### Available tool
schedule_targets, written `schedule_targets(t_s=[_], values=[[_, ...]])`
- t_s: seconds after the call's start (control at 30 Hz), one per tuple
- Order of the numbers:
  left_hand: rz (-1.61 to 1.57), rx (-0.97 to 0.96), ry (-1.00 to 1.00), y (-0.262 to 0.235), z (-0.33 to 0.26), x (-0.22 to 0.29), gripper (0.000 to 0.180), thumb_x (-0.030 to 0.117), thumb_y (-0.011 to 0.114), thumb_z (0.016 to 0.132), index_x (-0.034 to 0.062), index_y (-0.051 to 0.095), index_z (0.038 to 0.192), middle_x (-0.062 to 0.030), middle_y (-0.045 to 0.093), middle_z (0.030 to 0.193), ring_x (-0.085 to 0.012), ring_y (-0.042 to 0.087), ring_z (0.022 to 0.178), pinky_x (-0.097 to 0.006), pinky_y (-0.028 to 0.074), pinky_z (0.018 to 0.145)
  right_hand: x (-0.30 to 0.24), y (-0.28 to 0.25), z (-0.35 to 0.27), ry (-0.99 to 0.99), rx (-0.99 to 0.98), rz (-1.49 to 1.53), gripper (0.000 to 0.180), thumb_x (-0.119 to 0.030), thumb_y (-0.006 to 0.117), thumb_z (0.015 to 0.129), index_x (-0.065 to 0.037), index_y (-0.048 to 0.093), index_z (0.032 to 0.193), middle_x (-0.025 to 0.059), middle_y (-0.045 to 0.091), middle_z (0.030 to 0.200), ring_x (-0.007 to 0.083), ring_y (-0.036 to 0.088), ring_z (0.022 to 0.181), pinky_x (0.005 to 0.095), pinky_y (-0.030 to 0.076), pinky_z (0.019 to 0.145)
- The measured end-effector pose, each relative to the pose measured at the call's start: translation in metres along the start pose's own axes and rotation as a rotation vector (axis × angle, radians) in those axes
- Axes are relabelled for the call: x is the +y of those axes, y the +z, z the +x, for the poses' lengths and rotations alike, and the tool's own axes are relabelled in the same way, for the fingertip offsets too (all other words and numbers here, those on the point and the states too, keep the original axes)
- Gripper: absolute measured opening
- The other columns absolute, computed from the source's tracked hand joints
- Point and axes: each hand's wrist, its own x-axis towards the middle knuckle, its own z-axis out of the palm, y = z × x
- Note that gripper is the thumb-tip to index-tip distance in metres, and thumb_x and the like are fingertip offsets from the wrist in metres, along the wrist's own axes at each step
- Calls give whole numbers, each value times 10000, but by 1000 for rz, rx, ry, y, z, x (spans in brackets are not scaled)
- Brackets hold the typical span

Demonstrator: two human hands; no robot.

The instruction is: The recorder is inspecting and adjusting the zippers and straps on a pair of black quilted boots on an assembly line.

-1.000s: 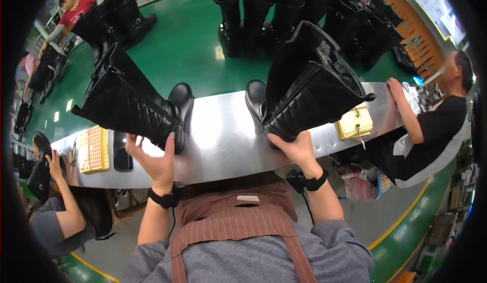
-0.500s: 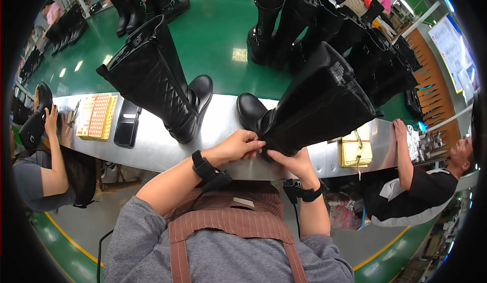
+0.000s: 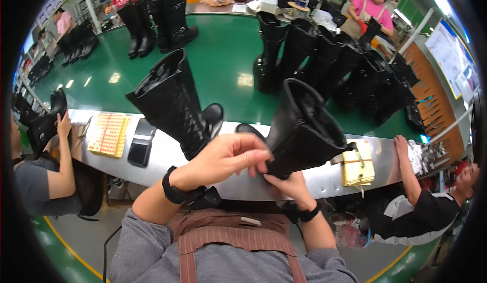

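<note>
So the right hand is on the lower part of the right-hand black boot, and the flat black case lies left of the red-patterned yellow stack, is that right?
Not quite: the head view shows the flat black case lying right of the red-patterned yellow stack, not left. The right hand is on the lower part of the right-hand black boot.

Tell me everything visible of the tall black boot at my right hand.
This tall black leather-looking boot has an open top and a small rim tab. Its shaft leans right, its toe points left, over the shiny metal bench. Your right hand grips its heel; your blurred left hand partly hides its foot, contact unclear.
</note>
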Motion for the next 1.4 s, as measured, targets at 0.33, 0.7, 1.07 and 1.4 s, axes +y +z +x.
schedule_targets(t_s=[0.33,0.7,1.07,1.4], values=[[719,849,122,-76,-60,-135,702,300,907,680,-31,569,1198,-150,676,1061,-225,651,984,-332,511,861,-17,26,43,115,-126,-136,675,-406,820,721,37,614,1186,194,703,1089,321,673,1028,385,501,917],[-752,487,256,-48,-18,-129,356,115,660,914,53,582,1256,-63,622,1221,-194,613,1100,-371,506,964,-13,42,43,235,-261,1127,397,-193,520,941,48,592,1248,120,641,1233,220,596,1156,379,458,1023],[-712,534,230,-32,-23,-125,356,219,589,956,16,587,1248,-88,654,1194,-205,616,1124,-389,487,1003,-9,27,22,289,25,977,293,-120,611,859,39,678,1096,111,693,1106,206,635,1043,347,471,961],[-413,619,362,-12,-42,-112,316,36,658,911,19,613,1223,-62,645,1170,-156,618,1052,-321,507,941,-13,-23,-13,325,273,-468,376,-343,760,754,3,731,899,203,700,749,293,699,698,358,541,689]])
